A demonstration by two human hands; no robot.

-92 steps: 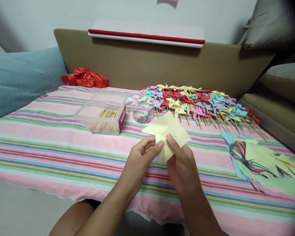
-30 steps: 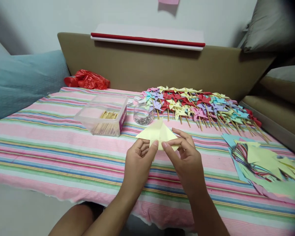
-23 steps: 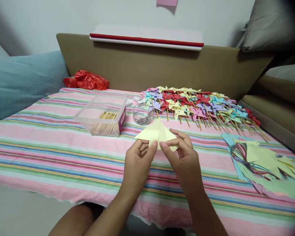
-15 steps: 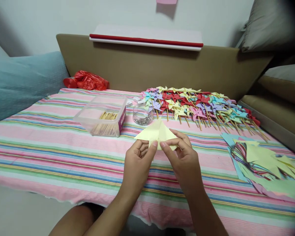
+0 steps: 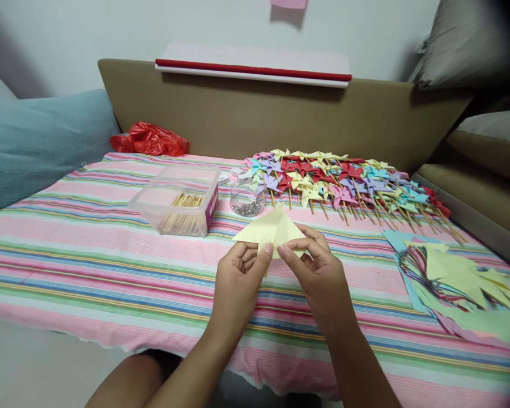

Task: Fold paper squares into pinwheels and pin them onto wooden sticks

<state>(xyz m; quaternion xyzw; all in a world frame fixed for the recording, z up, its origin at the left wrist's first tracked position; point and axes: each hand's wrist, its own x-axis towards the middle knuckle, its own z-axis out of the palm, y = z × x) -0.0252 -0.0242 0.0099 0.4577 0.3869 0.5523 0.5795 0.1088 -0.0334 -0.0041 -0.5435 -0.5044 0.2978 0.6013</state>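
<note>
Pale yellow paper [image 5: 263,228], cut and partly folded into pinwheel blades, is held up above the striped cloth. My left hand [image 5: 243,269] pinches its lower edge, thumb near the paper's centre. From the other side my right hand [image 5: 317,263] grips the same paper between thumb and fingers, its thumb tip close to the left one. Some fingertips are hidden behind the paper. Just beyond it stands a round clear tub [image 5: 247,203] of small silvery pins. A clear plastic box [image 5: 176,212] with short wooden sticks sits to the left of that tub.
Many finished paper pinwheels [image 5: 344,181] on sticks lie at the back right. Cut paper sheets [image 5: 459,277] are stacked at the right. A red plastic bag [image 5: 153,139] rests at the back left, near a blue cushion [image 5: 46,141]. Striped cloth [image 5: 110,272] covers the surface.
Both hands stay almost in place on the yellow paper. The paper's top point has tilted slightly to the right, and a tip shows a little more below the left thumb.
</note>
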